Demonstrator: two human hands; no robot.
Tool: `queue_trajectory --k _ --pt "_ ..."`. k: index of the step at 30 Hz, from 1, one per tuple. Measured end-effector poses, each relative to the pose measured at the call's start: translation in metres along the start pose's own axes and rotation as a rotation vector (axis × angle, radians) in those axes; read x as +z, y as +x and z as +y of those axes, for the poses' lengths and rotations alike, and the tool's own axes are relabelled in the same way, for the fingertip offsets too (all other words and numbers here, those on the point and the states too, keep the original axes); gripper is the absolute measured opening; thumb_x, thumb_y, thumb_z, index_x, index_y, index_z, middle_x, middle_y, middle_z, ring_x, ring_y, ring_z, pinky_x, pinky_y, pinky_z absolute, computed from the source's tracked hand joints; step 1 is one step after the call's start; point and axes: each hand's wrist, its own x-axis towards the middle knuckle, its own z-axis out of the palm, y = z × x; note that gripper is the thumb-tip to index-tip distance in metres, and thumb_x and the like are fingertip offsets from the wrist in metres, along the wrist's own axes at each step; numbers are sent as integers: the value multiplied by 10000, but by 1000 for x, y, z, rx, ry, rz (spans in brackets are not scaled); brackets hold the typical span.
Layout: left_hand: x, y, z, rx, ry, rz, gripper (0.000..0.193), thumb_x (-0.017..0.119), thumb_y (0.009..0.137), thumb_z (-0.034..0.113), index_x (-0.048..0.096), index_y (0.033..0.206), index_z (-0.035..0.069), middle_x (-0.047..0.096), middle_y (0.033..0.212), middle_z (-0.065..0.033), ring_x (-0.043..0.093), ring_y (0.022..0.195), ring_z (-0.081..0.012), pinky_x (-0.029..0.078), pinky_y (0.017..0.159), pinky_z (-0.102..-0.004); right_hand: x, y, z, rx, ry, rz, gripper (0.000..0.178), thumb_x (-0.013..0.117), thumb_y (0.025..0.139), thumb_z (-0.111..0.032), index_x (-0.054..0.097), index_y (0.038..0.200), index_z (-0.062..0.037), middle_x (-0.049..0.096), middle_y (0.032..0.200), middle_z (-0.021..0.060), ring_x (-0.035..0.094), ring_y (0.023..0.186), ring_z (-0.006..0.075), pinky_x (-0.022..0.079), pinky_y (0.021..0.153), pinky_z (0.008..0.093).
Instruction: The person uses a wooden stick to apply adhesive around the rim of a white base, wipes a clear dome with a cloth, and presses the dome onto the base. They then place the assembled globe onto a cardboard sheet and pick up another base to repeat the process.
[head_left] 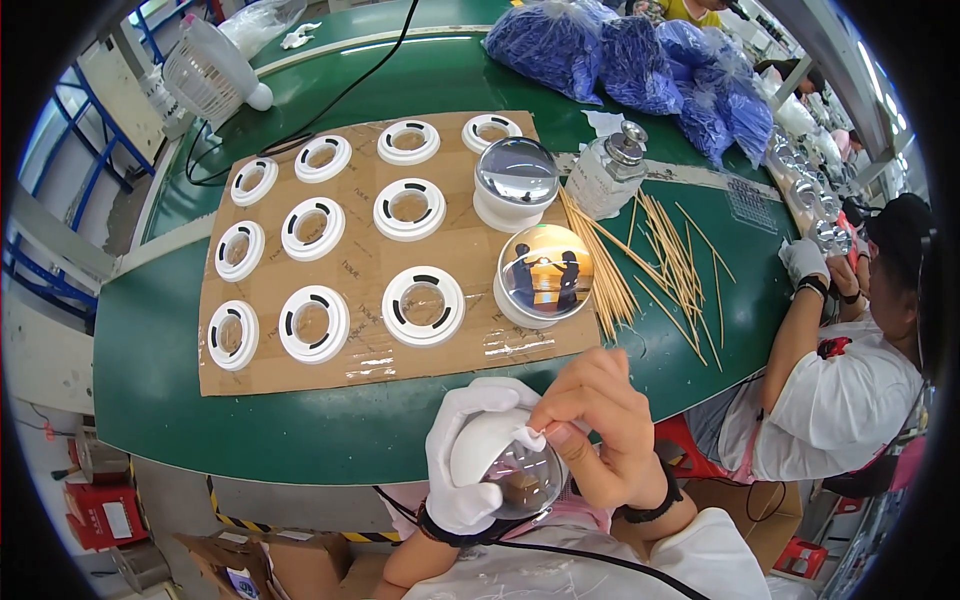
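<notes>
My left hand [462, 440], in a white glove, is wrapped round a clear glass ball [527, 482] that has a white base or cover on its upper side. With thumb and forefinger my bare right hand [598, 425] pinches a small white piece, cloth or tissue by its look, against the ball. On the cardboard sheet [370, 260] ahead stand several white rings [423, 305] with black pads. At its right side sit two balls on white bases: a clear glass ball [517, 172] and a ball with a sunset picture [545, 272].
Loose wooden sticks [670, 260] lie right of the cardboard, beside a glass bottle with a metal top [607, 170]. Blue plastic bags [640, 70] are heaped at the back. A white fan [210, 75] and black cable are far left. A co-worker [840, 370] sits at right.
</notes>
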Motion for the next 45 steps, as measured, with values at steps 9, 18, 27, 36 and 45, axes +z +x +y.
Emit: queue_trajectory --k 9,18,27,36,45 --pt "-6 -6 -13 127 -361 25 594 566 815 439 414 1224 37 456 1160 -238 512 1017 -324 437 879 -435 23 -14 -3 257 251 102 89 601 838 -80 624 861 4 603 764 66 493 713 186 335 729 307" --pt "1 2 -15 188 -566 157 512 488 865 485 503 1180 82 506 1129 -115 467 998 -312 394 889 -450 35 -8 -9 272 173 143 80 597 835 -53 625 887 1 599 763 68 481 707 177 342 715 291" --pt "7 7 -3 134 -811 385 461 533 869 527 585 1066 114 563 1080 -106 489 1040 -294 387 934 -445 50 -12 -5 359 308 173 107 599 878 -80 615 922 17 581 788 65 493 741 145 386 719 265" --pt "4 9 0 133 -954 397 602 424 871 648 619 1151 152 593 1168 -128 503 1099 -353 455 870 -506 62 -30 -6 460 500 237 136 659 822 -57 620 941 -4 616 836 99 558 754 211 431 720 291" --pt "7 10 -1 124 -975 438 688 515 806 680 419 1344 263 508 1276 -121 470 1191 -385 453 941 -546 59 -37 -3 255 307 219 218 738 716 7 633 907 -14 618 832 78 547 757 180 408 696 271"
